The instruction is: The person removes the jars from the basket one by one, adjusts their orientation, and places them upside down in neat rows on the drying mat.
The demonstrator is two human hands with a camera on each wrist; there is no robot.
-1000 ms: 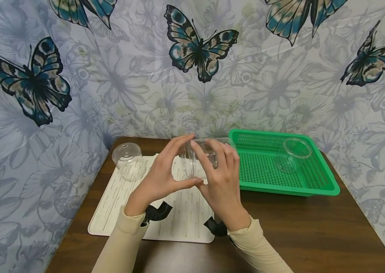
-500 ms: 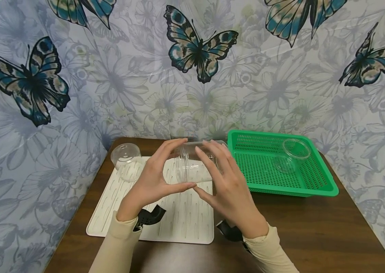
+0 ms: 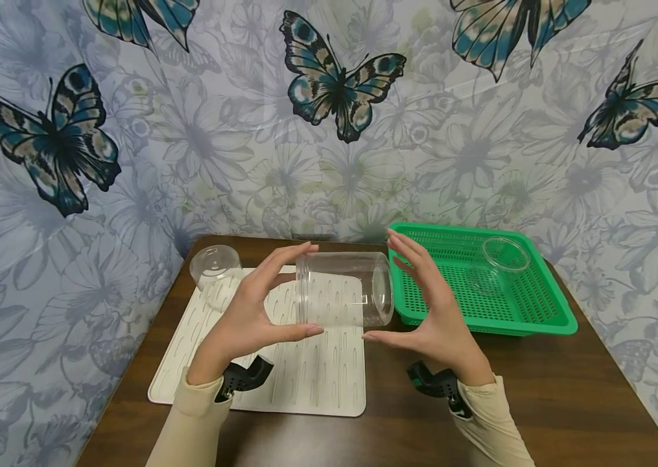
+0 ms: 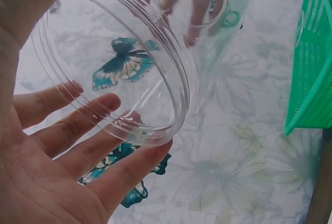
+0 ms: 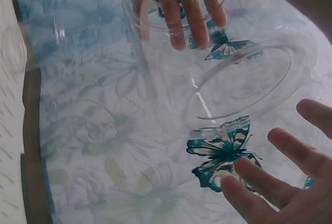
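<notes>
A clear plastic jar (image 3: 340, 288) lies sideways in the air above the white ridged mat (image 3: 305, 389). My left hand (image 3: 247, 318) grips its threaded mouth end, thumb below and fingers behind; in the left wrist view the fingers touch the rim of the jar (image 4: 179, 79). Off the base end, my right hand (image 3: 439, 318) is spread with thumb and fingers wide apart. The right wrist view shows a gap between those fingertips and the base of the jar (image 5: 244, 86).
Another clear jar (image 3: 216, 269) stands on the mat's far left corner. At the back right, a green perforated basket (image 3: 556, 318) holds a clear jar (image 3: 506, 256). All of it is on a brown wooden table (image 3: 515, 389), against a butterfly-print cloth backdrop (image 3: 218, 162).
My right hand has come off the jar and moved right, its fingers spreading. The left hand has shifted slightly left and down with the jar, which now shows its full length.
</notes>
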